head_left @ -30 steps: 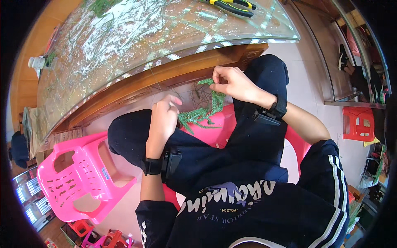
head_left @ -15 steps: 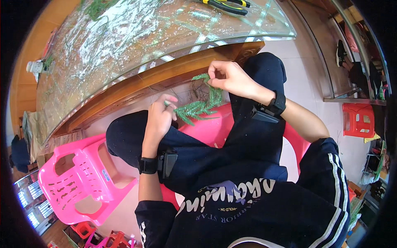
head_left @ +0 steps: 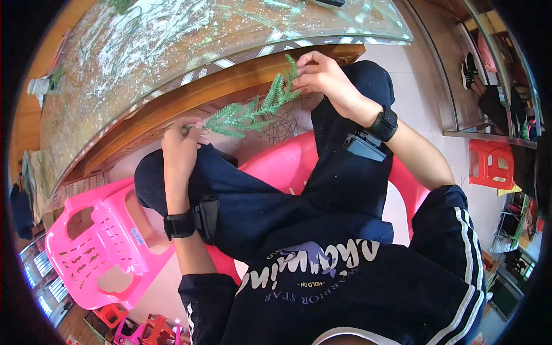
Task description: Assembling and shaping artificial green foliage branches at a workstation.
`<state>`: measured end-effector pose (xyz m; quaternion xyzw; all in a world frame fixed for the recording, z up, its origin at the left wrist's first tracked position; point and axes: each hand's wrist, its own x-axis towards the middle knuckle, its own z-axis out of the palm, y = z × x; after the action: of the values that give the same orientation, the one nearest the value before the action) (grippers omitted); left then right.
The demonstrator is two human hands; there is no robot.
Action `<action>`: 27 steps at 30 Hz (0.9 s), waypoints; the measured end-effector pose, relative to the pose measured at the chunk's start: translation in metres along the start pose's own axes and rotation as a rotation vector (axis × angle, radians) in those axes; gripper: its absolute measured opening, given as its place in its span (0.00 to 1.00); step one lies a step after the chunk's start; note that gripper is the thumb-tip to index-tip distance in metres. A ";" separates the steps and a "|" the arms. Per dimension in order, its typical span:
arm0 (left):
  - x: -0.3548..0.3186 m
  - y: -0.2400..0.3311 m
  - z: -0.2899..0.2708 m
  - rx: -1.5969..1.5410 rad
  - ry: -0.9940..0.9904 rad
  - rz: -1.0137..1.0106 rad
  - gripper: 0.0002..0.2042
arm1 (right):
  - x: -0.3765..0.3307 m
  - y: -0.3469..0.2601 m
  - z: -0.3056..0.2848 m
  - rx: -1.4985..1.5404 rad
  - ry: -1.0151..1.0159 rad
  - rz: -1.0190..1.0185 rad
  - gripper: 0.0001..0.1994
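Since the earlier frame both hands moved apart and up, stretching the green sprig (head_left: 253, 112) out straight. Left hand (head_left: 181, 146) rests on the knee, fingers pinched on the sprig's stem end. Right hand (head_left: 322, 75) is raised by the wooden edge of the counter (head_left: 172, 109), fingertips closed on the tip end. Sprig hangs in air between them, just below that edge. Looks light, bendy, feathery; needles likely shed or snap, so grip the central stem. Pink chair (head_left: 86, 241) sits at the person's left. Counter's glass top glares; debris on it is hard to make out. A dark tool at the far edge is cut off.
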<state>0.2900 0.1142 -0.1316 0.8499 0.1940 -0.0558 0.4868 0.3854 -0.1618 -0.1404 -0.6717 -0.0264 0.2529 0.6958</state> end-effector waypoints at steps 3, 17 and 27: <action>-0.001 0.003 0.001 -0.040 0.016 -0.011 0.09 | -0.002 -0.004 0.002 0.044 -0.023 0.020 0.14; -0.004 0.013 0.002 -0.195 0.067 0.006 0.09 | 0.006 0.010 -0.003 0.029 -0.058 -0.021 0.08; -0.020 0.032 0.010 -0.590 0.439 0.196 0.12 | 0.006 0.011 -0.003 0.350 -0.055 0.121 0.07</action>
<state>0.2845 0.0860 -0.1050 0.6793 0.2192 0.2327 0.6606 0.3880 -0.1622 -0.1534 -0.5337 0.0395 0.3130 0.7846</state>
